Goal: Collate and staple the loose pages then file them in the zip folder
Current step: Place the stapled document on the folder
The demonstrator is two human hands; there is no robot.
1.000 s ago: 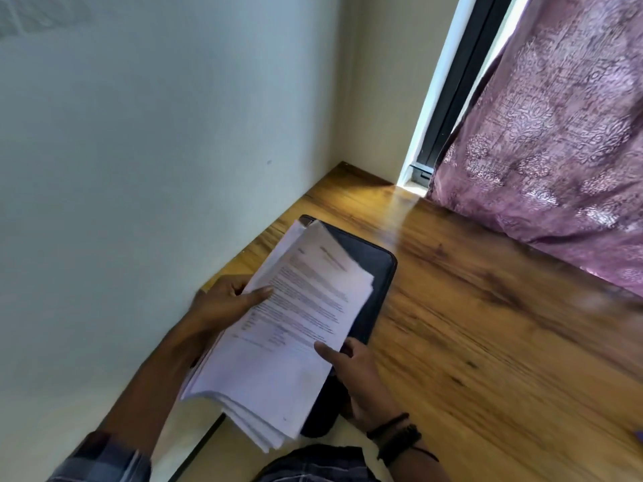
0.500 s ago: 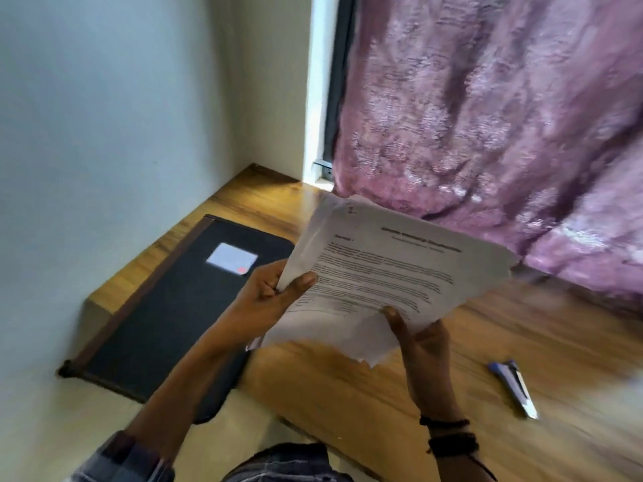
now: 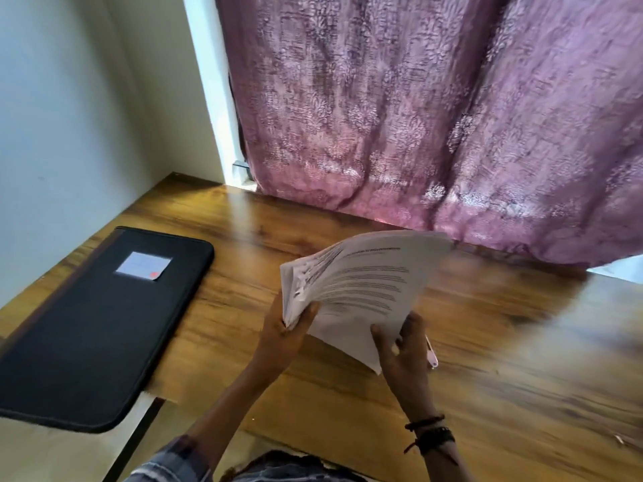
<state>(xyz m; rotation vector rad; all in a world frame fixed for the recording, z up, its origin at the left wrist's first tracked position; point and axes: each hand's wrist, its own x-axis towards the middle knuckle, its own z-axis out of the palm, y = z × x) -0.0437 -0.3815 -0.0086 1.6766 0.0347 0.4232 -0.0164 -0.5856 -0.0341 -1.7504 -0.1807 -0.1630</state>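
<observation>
A stack of printed white pages (image 3: 365, 290) is held up above the wooden table (image 3: 504, 377), tilted, its sheets fanned at the left edge. My left hand (image 3: 283, 332) grips the stack's lower left corner with the thumb on top. The bottom right edge is pinched by my right hand (image 3: 405, 353). A black zip folder (image 3: 87, 335) with a small white label lies flat at the table's left end, closed, its near corner past the table edge. Just right of my right hand a stapler (image 3: 431, 354) peeks out, mostly hidden.
A purple patterned curtain (image 3: 435, 116) hangs along the back of the table. A pale wall (image 3: 62, 116) stands on the left, close to the folder. Bare wood stretches to the right of my hands.
Both hands carried the pages off the folder and to the right, over the middle of the table. The view swung right, so the folder now lies uncovered at the left.
</observation>
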